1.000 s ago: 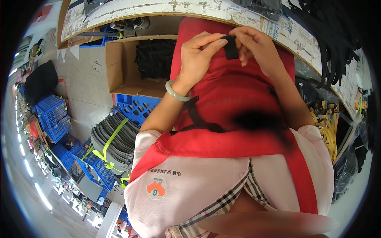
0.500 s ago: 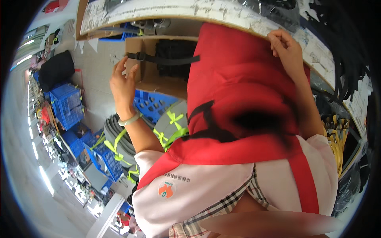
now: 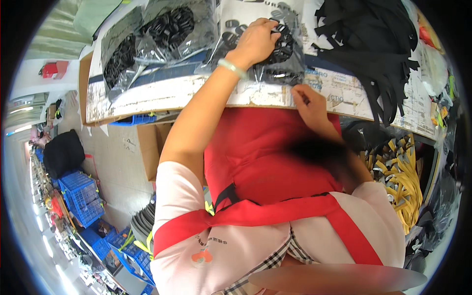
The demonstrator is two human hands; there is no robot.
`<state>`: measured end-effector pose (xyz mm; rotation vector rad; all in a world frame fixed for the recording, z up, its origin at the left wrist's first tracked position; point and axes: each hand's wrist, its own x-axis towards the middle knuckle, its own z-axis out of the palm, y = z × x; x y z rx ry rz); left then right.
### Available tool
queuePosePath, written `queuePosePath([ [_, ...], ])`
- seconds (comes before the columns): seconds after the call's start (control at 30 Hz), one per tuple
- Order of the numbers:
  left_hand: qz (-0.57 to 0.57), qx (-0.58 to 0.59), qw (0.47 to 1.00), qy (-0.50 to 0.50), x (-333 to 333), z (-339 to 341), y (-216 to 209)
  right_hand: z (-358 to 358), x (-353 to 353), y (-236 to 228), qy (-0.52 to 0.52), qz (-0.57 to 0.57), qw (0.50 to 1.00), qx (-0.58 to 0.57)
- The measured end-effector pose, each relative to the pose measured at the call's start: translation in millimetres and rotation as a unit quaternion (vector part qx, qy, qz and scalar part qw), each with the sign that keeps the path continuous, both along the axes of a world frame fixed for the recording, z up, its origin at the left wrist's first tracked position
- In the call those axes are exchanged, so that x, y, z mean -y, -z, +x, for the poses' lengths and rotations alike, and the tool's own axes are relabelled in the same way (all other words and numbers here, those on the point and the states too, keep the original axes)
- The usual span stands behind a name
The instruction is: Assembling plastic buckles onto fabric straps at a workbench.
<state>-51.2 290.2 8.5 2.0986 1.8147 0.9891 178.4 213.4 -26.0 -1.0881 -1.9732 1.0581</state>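
My left hand (image 3: 254,43) reaches across the worktable onto a clear plastic bag (image 3: 278,76) of small black plastic buckles (image 3: 284,49). Its fingers are spread a little apart over the buckles, and no held piece shows in them. At the table's near edge is my right hand (image 3: 309,104), its fingers curled together. What they hold, if anything, is hidden. Below both hands hangs my red apron (image 3: 265,147).
More bagged black buckles (image 3: 172,27) lie at the left of the worktable (image 3: 162,98). Black straps (image 3: 368,49) are heaped at the right, with yellow strips (image 3: 398,177) below. A cardboard box (image 3: 147,152) stands under the table; blue crates (image 3: 81,194) are at the left.
My left hand has left the black buckled strap over the cardboard box and moved up and right onto the bag of buckles. My right hand stays curled by the table edge. The view has shifted.
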Motion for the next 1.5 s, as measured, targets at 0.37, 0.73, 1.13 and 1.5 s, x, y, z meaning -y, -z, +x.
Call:
queuePosePath([
  [0.37, -0.004, -0.167, 0.986, -0.022, -119, 31, 42, 0, -3, 2, -0.041, 0.037, 0.998, -0.035],
  [0.73, -0.045, -0.010, 0.997, 0.054, -30, 9, 18, -4, -2, 4, -0.039, 0.104, 0.993, -0.038],
  [1.13, -0.161, 0.760, 0.627, -0.052, 66, 19, -30, -8, 21, -48, -0.057, -0.179, 0.971, -0.150],
  [1.5, -0.234, 0.911, 0.329, -0.084, 172, 67, 15, -25, 46, -71, -0.114, -0.317, 0.937, -0.088],
])
